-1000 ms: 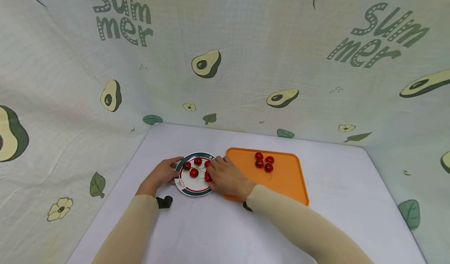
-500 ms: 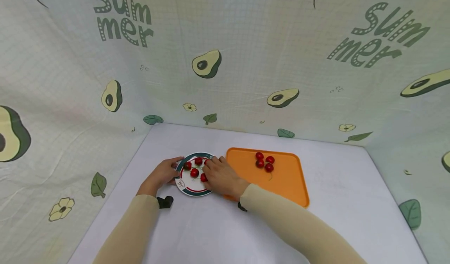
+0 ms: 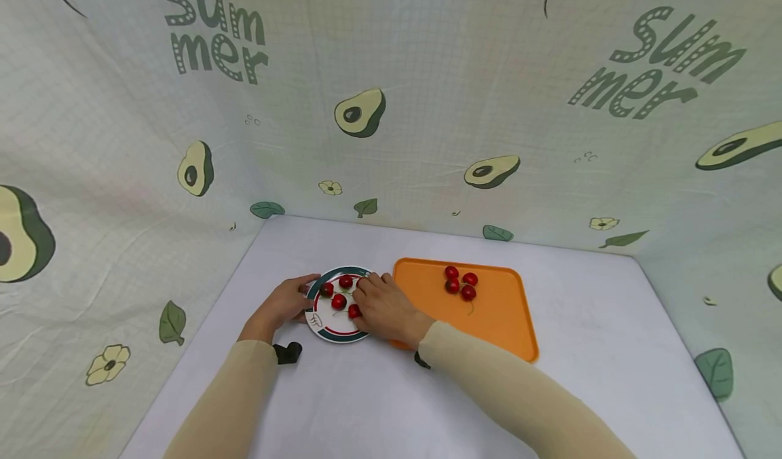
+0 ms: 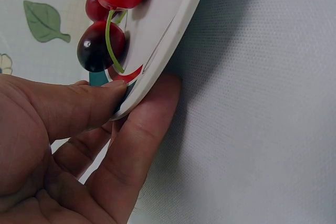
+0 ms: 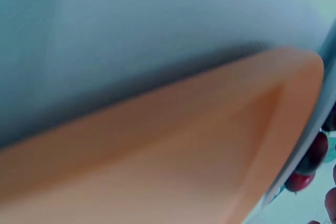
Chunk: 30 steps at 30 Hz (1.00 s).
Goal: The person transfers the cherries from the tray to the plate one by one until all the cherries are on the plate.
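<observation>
A white plate (image 3: 333, 324) with a green rim carries several red cherries (image 3: 339, 301) with green stems. My left hand (image 3: 283, 304) grips its left edge; in the left wrist view the thumb (image 4: 86, 106) lies on the rim and a finger supports it from below. My right hand (image 3: 387, 309) reaches over the plate's right side, its fingertips down among the cherries. One cherry (image 3: 355, 311) shows right at the thumb side of that hand. The right wrist view catches only fingertips (image 5: 331, 203) at its edge, close to dark red cherries (image 5: 313, 153); I cannot tell whether they pinch one.
An orange tray (image 3: 501, 316) sits right of the plate, partly under my right wrist. Several cherries (image 3: 468, 292) lie grouped toward its back. The white table (image 3: 366, 405) ends at a patterned cloth backdrop (image 3: 415, 126) behind and at both sides.
My right hand has shifted slightly left over the plate, and the cherry at its thumb side has moved left too. My left hand keeps its grip on the plate edge.
</observation>
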Each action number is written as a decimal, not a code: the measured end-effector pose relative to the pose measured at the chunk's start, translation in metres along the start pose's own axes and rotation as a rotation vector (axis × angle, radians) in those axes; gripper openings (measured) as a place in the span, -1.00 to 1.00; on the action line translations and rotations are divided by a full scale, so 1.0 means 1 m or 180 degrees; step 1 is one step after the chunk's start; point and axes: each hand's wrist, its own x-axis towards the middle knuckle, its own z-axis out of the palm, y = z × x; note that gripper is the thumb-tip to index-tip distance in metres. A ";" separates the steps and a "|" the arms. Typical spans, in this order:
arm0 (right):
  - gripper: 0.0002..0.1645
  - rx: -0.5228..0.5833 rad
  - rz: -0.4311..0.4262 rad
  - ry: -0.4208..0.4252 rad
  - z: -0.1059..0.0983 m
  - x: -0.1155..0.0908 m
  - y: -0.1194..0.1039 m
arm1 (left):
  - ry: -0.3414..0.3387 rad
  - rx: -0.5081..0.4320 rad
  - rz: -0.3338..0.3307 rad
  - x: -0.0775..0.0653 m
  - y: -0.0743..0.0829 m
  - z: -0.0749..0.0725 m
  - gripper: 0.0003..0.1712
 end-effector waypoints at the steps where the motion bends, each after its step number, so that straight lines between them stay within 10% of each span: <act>1: -0.47 -0.0006 -0.0004 0.0018 -0.001 -0.001 0.002 | -0.0003 -0.0007 -0.0005 0.000 0.000 0.000 -0.21; 30: -0.57 0.0212 0.0883 0.0395 -0.009 -0.121 0.125 | -0.0094 -0.0024 0.0005 -0.009 0.006 0.001 -0.21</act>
